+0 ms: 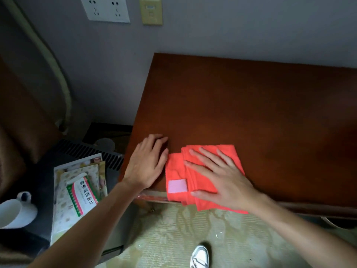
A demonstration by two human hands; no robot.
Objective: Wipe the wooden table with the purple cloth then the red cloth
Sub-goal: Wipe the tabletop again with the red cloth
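Observation:
A folded red cloth (177, 171) with a pale pink label lies at the near left corner of the dark wooden table (251, 113), and its near end hangs over the front edge. My right hand (218, 176) lies flat on top of the cloth with the fingers spread. My left hand (148, 161) rests palm down on the bare wood just left of the cloth, touching its edge. No purple cloth is in view.
A low dark stand to the left holds a tissue pack (77, 192) with a green and white box on it and a white mug (15, 209). Wall sockets (108, 8) sit above. Patterned carpet and a white shoe (200, 257) lie below the table's front edge.

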